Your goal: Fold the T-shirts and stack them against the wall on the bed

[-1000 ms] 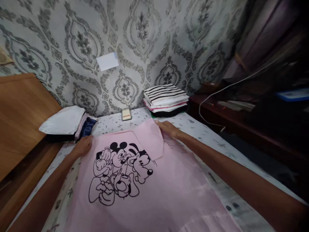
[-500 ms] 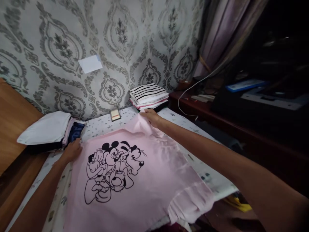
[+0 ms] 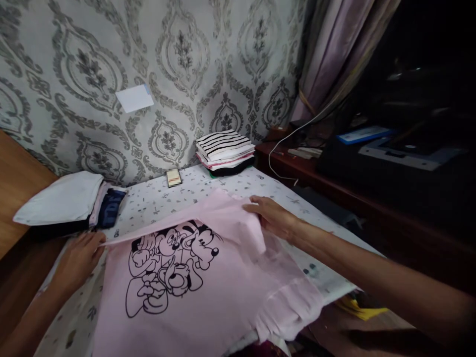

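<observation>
A pink T-shirt (image 3: 230, 292) with a black-line cartoon print is spread over the white patterned sheet, its far edge folded over toward me. My left hand (image 3: 82, 254) is closed on the shirt's far left corner, pulling that edge taut. At the other end of the fold, my right hand (image 3: 273, 214) pinches the cloth between thumb and fingers. The fold covers the top of the print. A ruffled part of the shirt lies at the lower right, and its near edge runs out of view.
Folded clothes, a striped one on top (image 3: 225, 146), are stacked against the wall. Another pile with a white garment (image 3: 61, 198) and a navy one (image 3: 110, 207) stands at the left. A small card (image 3: 173, 177) lies on the sheet (image 3: 148, 203). A dark red table (image 3: 308, 171) borders the right side.
Both hands have come nearer to me, bringing the shirt's far edge over onto its front. The right hand has also moved right, away from the striped stack.
</observation>
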`<state>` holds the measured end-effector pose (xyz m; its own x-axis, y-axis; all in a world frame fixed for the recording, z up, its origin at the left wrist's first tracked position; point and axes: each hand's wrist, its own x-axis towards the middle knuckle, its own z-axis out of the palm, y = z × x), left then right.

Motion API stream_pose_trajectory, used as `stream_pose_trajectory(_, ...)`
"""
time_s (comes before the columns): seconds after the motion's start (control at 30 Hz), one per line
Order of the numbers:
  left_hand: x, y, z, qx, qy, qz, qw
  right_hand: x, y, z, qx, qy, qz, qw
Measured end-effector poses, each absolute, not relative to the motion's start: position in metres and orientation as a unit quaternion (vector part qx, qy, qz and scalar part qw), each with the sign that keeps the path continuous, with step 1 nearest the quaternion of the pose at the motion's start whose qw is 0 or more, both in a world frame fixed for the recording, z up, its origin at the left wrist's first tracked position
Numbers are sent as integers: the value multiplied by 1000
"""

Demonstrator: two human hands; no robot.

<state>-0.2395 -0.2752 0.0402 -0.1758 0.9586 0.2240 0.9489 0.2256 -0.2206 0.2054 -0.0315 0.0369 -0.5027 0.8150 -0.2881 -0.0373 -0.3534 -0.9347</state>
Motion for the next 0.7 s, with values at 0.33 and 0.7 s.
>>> stream_pose_trajectory(0.33, -224, -313, -3, -603, -786, 52, 124, 244, -61, 16, -384, -611, 690, 44)
stream_pose_trajectory(0.7, -207, -292, 15, -614, -784, -91, 18, 160, 70, 18, -453, -850, 222, 150)
